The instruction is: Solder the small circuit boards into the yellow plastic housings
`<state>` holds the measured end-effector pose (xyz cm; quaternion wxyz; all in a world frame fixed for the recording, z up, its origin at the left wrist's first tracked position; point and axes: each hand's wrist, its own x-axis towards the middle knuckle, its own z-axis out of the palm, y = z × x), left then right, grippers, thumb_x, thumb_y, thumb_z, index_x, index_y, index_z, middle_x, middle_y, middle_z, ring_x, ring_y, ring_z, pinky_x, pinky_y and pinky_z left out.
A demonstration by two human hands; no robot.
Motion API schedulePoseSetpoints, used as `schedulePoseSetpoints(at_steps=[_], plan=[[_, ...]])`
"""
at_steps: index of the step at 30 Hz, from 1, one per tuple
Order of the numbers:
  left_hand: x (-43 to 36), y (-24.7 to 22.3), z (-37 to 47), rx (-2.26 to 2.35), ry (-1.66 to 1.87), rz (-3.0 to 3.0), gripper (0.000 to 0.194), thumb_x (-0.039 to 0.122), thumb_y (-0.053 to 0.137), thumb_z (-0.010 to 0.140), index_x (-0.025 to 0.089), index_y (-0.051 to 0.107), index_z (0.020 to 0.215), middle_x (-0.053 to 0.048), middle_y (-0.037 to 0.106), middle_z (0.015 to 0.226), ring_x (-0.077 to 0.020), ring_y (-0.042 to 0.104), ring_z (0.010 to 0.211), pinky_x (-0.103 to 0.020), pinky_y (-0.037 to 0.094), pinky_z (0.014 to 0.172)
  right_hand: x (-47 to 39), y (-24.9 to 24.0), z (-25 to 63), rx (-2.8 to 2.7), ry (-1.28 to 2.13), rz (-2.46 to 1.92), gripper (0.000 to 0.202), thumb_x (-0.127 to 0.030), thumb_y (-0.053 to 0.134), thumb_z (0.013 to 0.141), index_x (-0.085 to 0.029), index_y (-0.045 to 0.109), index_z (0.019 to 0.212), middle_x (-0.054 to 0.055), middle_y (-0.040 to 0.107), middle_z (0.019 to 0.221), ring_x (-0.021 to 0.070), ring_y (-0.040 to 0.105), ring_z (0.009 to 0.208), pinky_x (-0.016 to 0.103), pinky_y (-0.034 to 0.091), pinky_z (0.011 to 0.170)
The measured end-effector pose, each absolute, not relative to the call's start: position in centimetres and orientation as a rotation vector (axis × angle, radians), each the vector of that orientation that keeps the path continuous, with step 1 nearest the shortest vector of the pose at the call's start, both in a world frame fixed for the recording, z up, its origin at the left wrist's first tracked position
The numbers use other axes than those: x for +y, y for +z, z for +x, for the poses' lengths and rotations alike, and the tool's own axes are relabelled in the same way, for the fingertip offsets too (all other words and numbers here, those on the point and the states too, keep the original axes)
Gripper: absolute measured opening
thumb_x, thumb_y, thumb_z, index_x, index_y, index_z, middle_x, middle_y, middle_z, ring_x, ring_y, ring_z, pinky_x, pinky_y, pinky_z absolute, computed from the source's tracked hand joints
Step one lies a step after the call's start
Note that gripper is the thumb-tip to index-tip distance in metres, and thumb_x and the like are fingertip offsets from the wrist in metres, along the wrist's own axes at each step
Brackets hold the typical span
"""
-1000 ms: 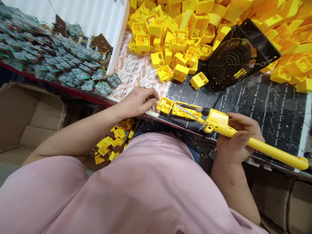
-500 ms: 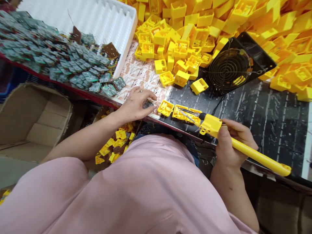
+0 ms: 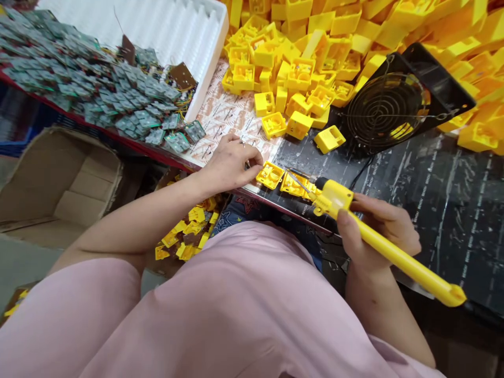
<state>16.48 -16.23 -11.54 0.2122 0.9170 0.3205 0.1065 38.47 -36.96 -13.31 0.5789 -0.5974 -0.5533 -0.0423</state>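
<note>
Left hand (image 3: 233,164) curled tighter by left yellow housing (image 3: 270,175), can't tell if pinching anything; right hand (image 3: 394,226) wrapped round yellow tool (image 3: 409,270), now shifted left, work seemingly nearing that housing

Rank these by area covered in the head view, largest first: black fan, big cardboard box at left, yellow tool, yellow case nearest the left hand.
1. Cardboard box and black fan: too close to rank
2. Yellow tool: longer than the fan, but slender
3. Yellow case: clearly smallest
</note>
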Motion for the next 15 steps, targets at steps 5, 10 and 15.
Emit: schedulePoseSetpoints(at_steps=[5,10,15], plan=[[-15.6,-10.2,17.5,0.882,0.055,2.639,0.027,0.031,0.054,0.081,0.020,0.078,0.089,-0.003,0.078,0.079,-0.0197,0.070,0.078,-0.042,0.050,0.099,-36.3,-12.1,38.0,-1.597,-0.070,-1.453,0.014,-0.023,0.082,0.087,-0.022,0.069,0.085,0.001,0.077,0.076,0.0159,0.073,0.062,0.024,0.063,0.057],[-15.3,-8.1,19.0,0.923,-0.249,2.706,0.026,0.028,0.057,0.080,0.022,0.080,0.090,-0.002,0.076,0.078,-0.0229,0.073,0.082,-0.033,0.050,0.080,-35.5,-11.5,37.9,-1.653,-0.129,-1.391,0.019,-0.023,0.086,0.084,-0.023,0.067,0.083,-0.002,0.077,0.076,0.0134,0.073,0.063,0.020,0.055,0.050],[-14.9,-7.9,19.4,0.870,-0.280,2.733,0.020,0.028,0.060,0.076,0.023,0.079,0.082,-0.001,0.071,0.068,-0.0244,0.072,0.080,-0.033,0.050,0.078,-34.7,-11.2,37.8,-1.633,-0.086,-1.364,0.020,-0.030,0.090,0.080,-0.027,0.070,0.081,-0.003,0.077,0.074,0.0155,0.071,0.056,0.024,0.051,0.041]])
